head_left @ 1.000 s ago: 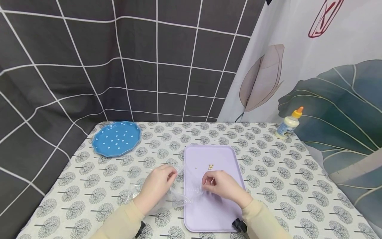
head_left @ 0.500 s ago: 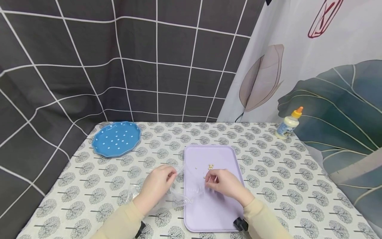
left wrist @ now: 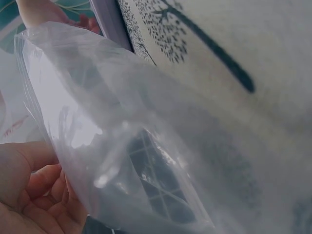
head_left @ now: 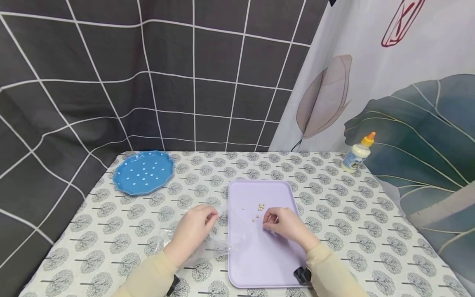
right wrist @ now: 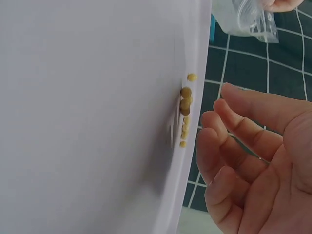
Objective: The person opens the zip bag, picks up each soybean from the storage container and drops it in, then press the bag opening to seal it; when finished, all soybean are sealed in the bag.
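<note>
My left hand (head_left: 196, 225) pinches the edge of a clear plastic bag (left wrist: 112, 112) that spreads over the tablecloth and overlaps the lilac tray's (head_left: 256, 268) left side. In the left wrist view thumb and fingers press on the film. My right hand (head_left: 285, 225) hovers over the tray's right half with loosely curled fingers and nothing seen between them. Left of its fingertips lie two small beige soybean-like beans (head_left: 257, 216). Slightly farther back is a cluster of several more beans (head_left: 261, 207), with a single one (head_left: 243, 208) to the left.
A blue scalloped plate (head_left: 144, 172) with white dots sits at the back left of the table. At the back right stands a small bottle (head_left: 357, 156) with an orange tip. Dark grid cloth (head_left: 167, 82) hangs behind the table.
My right hand has moved away from the bag to the right. Two beans now show on the tray beside its fingertips, where the hand was before. The left hand stays on the bag.
</note>
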A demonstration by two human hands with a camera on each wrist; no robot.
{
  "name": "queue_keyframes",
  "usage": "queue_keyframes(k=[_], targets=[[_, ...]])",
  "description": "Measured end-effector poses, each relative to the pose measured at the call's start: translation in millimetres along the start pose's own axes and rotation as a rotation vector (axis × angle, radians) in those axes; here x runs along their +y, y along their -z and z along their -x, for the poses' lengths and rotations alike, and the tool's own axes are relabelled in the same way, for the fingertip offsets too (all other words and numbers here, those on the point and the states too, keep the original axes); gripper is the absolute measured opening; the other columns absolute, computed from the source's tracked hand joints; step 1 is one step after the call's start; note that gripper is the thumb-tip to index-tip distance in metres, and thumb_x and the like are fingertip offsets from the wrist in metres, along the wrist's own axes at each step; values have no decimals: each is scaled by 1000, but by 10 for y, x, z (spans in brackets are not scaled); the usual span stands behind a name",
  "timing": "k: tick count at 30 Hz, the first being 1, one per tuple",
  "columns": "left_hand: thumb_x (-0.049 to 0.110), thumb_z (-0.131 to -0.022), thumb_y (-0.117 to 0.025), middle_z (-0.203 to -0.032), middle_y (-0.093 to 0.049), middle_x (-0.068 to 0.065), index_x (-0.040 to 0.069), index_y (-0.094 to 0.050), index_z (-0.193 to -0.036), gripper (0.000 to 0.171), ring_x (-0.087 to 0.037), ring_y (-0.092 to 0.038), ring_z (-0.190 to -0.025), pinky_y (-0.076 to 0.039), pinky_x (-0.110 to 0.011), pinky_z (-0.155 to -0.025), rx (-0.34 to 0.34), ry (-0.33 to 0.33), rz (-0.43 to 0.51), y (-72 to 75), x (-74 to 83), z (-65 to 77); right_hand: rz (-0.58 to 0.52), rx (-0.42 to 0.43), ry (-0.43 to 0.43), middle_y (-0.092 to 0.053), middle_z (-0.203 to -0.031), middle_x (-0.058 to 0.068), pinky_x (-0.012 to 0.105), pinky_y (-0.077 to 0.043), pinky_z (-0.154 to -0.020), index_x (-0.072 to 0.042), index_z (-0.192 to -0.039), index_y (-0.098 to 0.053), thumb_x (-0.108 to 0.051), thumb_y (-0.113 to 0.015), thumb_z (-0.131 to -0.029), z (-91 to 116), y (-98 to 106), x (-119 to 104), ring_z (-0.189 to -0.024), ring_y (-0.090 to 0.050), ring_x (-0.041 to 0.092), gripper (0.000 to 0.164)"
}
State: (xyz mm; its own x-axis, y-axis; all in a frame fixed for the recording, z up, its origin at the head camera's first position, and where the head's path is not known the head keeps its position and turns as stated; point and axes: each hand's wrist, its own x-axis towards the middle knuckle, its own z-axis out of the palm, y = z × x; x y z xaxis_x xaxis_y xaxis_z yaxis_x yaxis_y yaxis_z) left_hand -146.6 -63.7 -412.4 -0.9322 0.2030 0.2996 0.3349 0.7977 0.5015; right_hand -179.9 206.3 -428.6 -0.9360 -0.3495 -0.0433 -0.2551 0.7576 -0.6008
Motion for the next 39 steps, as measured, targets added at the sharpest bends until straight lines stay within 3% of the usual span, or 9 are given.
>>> queue_keyframes(k=[12,24,34,39], targets=[[15,-86,-67,-85,-68,2,11,-69,-89,5,-9,-63,-77,-56,-24,-72,18,-19,-19,15,-15,6,81,25,-48,-55,-66,-9,22,-44,-56,-18,-76,-63,-12,-75,-77,-66,5,37,-60,-49,7,13],[14,-86,-67,-83,-67,3,10,-68,-88,4,-8,-61,-74,-56,-23,-70,32,-36,-23,17,-20,4,136,20,-9,-52,-61,-9,21,-42,-54,-17,-74,-64,-8,-73,-75,-148,-25,45,-56,-46,7,13],[17,-87,-66,-84,-67,3,11,-68,-86,7,-7,-61,-75,-56,-23,-70,17,-24,-12,6,-28,14,162,-8,-31,-55,-67,-11,27,-45,-67,-20,-82,-71,-1,-72,-71,-165,-42,44,-65,-49,7,22],[17,-88,-66,-84,-67,4,12,-68,-85,6,-7,-62,-75,-56,-22,-71,15,-26,-11,-5,-37,18,173,-11,-29,-54,-66,-10,26,-45,-65,-19,-81,-70,-2,-74,-70,-174,-51,34,-64,-48,7,21]])
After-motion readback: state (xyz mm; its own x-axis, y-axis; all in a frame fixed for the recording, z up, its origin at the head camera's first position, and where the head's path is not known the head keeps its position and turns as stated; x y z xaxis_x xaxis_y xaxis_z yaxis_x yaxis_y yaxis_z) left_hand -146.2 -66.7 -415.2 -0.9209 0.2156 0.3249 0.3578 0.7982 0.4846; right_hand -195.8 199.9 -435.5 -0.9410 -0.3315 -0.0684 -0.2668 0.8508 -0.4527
